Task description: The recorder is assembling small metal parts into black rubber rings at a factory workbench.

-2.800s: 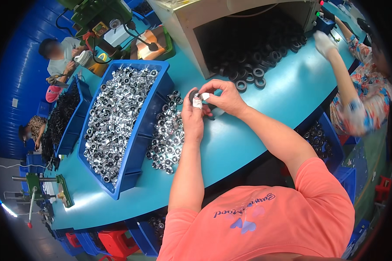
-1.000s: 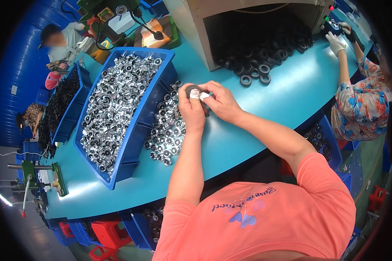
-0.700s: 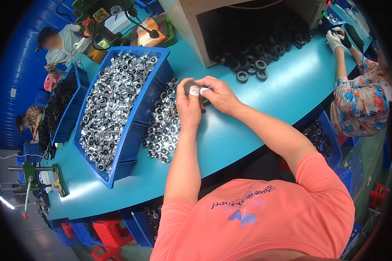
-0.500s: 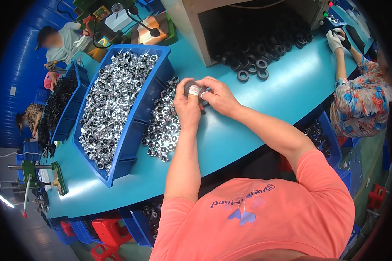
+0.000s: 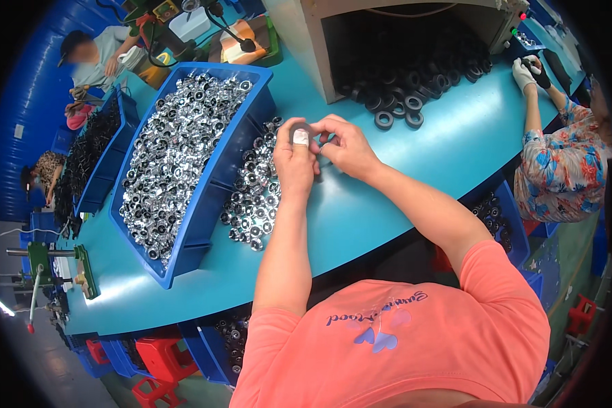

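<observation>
Above the teal table, my left hand (image 5: 294,166) is closed round a black rubber ring (image 5: 304,126). White tape wraps its thumb, which presses on the ring's near face. From the right, my right hand (image 5: 350,151) has its fingers bent and pinched at the ring's right side. Whether a second part sits inside the ring is hidden by the fingers. Just left of my hands, loose chrome wheel hubs (image 5: 257,197) with dark centres lie heaped on the table. Similar hubs (image 5: 177,163) fill the long blue bin (image 5: 219,182) beyond them.
Black rings (image 5: 413,104) spill from the opening of a beige box-like housing (image 5: 306,51) at the far side. A blue bin of black parts (image 5: 95,146) stands further left. A gloved co-worker (image 5: 564,160) sits at right. Red stools (image 5: 166,359) stand below the table.
My right fingers have shifted slightly and curl more at the ring's side. My left hand keeps its grip. The whole view has turned a little.
</observation>
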A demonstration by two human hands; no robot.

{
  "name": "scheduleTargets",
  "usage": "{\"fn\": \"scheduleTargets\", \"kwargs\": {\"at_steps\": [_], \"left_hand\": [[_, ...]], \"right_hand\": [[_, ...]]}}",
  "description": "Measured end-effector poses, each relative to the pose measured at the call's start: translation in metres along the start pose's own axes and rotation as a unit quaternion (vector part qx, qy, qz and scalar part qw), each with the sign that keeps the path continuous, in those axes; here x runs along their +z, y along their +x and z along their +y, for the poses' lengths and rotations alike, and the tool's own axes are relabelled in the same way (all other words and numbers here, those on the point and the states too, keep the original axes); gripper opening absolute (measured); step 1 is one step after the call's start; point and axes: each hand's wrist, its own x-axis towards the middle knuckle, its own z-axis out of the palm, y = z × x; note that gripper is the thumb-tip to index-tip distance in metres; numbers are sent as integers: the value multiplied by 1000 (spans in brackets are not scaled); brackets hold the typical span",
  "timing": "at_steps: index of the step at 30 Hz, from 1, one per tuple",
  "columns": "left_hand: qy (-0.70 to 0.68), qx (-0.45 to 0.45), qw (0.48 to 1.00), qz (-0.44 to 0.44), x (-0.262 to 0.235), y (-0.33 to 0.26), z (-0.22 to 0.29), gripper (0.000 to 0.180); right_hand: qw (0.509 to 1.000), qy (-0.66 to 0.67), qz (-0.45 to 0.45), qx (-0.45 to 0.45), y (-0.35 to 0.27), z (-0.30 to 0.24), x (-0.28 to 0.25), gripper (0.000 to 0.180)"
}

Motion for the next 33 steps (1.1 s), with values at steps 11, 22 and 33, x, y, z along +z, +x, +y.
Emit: {"fn": "scheduleTargets", "kwargs": {"at_steps": [11,22,33], "left_hand": [[41,-15,998,-53,12,-2,8,67],[281,91,955,-26,7,-3,-15,53],[399,50,916,-14,18,-9,2,56]], "right_hand": [[950,263,-56,157,14,6,-15,34],[983,154,-26,92,11,23,-2,28],[967,198,-28,155,15,26,-2,21]]}}
